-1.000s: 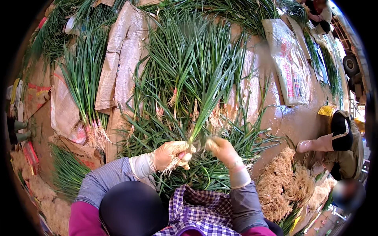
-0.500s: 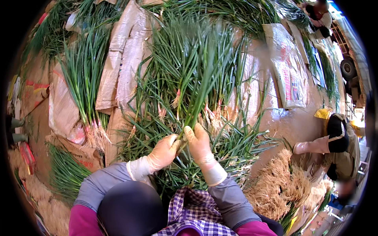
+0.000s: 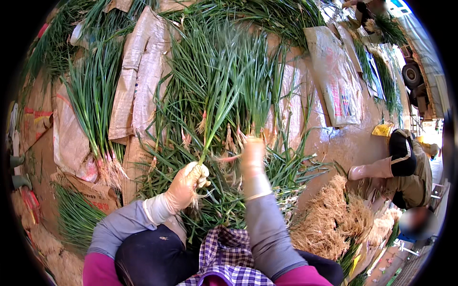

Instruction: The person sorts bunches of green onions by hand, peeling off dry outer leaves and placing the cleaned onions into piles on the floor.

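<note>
My left hand (image 3: 186, 183), in a pale glove, is closed around the lower stem of a scallion (image 3: 212, 128). Its long green leaves point up and away, and pale roots hang below my fingers. My right hand (image 3: 253, 155), also gloved and blurred by motion, is at the root ends of the scallion pile (image 3: 205, 62). The fingers look closed on a scallion stem (image 3: 229, 158), whose pinkish root end sticks out on the left side; smeared green leaves rise above the hand. Loose leaves and trimmings (image 3: 214, 219) lie beneath both hands.
A scallion bundle (image 3: 98, 105) lies left beside woven sacks (image 3: 136, 81); another green bunch (image 3: 76, 214) sits nearer. A heap of tan roots (image 3: 322, 224) lies at right. Beyond it a person (image 3: 408, 167) in pink boots crouches. A flattened sack (image 3: 334, 81) lies far right.
My hands were together on one scallion; now they are apart. The right hand has moved forward and right to the pile, while the left has drawn slightly back and left.
</note>
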Tool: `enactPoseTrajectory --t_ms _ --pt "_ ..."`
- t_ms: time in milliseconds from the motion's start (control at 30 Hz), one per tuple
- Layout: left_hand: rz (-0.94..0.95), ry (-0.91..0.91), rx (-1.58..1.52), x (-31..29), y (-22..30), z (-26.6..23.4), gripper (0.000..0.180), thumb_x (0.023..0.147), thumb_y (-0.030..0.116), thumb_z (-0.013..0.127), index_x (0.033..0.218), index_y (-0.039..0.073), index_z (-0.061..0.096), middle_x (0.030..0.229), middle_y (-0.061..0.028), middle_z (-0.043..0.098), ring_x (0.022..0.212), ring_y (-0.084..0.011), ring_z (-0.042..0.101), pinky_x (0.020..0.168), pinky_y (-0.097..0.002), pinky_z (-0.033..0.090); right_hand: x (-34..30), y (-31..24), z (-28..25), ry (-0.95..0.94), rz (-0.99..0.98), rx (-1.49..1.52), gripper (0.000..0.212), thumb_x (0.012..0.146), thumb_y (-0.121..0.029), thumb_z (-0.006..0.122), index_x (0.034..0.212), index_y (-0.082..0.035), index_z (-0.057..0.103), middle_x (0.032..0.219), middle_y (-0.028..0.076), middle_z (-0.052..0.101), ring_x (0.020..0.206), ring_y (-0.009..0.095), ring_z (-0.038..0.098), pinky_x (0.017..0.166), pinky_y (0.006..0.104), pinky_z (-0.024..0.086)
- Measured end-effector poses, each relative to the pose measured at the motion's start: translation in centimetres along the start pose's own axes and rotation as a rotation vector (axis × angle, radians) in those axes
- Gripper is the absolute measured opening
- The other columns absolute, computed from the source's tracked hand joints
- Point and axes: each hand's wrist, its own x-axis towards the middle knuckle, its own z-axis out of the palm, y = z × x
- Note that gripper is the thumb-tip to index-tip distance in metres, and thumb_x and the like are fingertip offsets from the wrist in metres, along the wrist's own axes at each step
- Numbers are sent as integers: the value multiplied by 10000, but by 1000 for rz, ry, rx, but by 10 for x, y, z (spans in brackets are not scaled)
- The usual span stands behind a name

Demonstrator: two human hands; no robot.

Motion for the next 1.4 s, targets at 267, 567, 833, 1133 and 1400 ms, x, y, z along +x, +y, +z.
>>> enactPoseTrajectory --t_ms 267,567,833,1133,1400 --pt "3 42 -381 3 29 -40 203 968 233 392 980 50 478 818 -34 506 566 -88 460 467 -218 385 -72 24 -90 -790 -359 -855 295 898 -328 489 960 -40 492 687 130 614 606 292 624 561 391 506" --pt "-121 -104 -381 23 28 -11 261 920 241 507 1081 35 499 702 15 503 502 -41 428 441 -184 342 135 29 -84 24 -262 -745 165 826 -115 571 933 -3 629 838 172 650 791 303 640 724 351 505" --pt "-323 -19 -214 29 4 -16 251 952 225 435 1044 11 528 766 -43 572 577 -111 527 524 -220 439 107 -21 -95 -388 54 463 384 822 -62 607 1170 33 476 786 126 612 571 155 588 521 238 484" --pt "-397 -50 -100 40 -26 21 176 914 170 527 1024 93 413 773 -34 527 681 -137 571 611 -267 513 -56 -11 -38 -609 125 374 96 880 -103 536 889 -12 563 760 55 583 657 117 529 578 251 434" --pt "-313 -52 -189 20 -11 -2 124 921 136 486 952 108 370 703 -47 500 515 -95 449 421 -203 365 -47 10 4 -230 -82 141 191 863 -187 487 750 -39 531 645 180 550 610 324 566 567 418 433"
